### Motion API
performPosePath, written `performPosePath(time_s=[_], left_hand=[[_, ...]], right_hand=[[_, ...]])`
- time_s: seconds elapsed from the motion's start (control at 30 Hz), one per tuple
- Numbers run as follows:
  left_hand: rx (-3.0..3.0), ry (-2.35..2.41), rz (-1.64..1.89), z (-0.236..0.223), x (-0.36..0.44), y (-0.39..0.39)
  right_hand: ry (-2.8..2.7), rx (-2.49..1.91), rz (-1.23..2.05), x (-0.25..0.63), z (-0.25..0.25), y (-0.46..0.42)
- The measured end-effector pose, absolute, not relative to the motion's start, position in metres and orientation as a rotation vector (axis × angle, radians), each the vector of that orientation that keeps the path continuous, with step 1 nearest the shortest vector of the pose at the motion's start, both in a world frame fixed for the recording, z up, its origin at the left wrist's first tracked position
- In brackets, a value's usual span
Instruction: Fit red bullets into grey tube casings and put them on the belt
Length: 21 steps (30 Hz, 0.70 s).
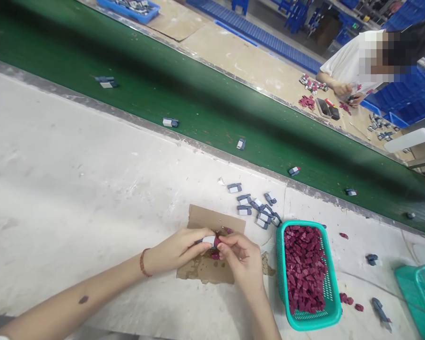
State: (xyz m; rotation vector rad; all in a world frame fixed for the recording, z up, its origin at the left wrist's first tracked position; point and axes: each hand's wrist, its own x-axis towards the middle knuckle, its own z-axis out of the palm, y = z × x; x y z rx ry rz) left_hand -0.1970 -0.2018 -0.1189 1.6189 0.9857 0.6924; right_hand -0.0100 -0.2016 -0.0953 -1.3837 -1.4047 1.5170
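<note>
My left hand (189, 246) is closed around a small grey-and-white plastic part (208, 240), held over a wet, stained piece of cardboard (205, 217). From the other side, my right hand (241, 255) pinches a small maroon plastic piece (216, 241) against the end of that part. More maroon pieces lie on the cardboard, partly hidden by my fingers. Just beyond it, several grey-and-white parts (244, 210) are scattered on the white table. To the right of my right hand stands a green basket (281, 269) heaped with maroon pieces (304, 264).
A green conveyor belt (138, 104) crosses beyond the table, carrying several spaced parts. Across it, a co-worker (354, 61) handles small parts at another bench. Loose maroon pieces (346, 298), a grey part (380, 313) and another green basket (416, 293) sit at right.
</note>
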Motion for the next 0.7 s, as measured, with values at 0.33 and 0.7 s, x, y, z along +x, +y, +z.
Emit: performPosePath(time_s=[0.33,0.7], left_hand=[[1.960,0.886,0.555,-0.100,-0.193,-0.175],[2.227,1.701,0.728,-0.121,-0.212,0.004]], right_hand=[[-1.533,-1.365,1.256,0.006,-0.091,-0.205],[-1.522,-1.637,0.734,0.076,-0.080,-0.238]])
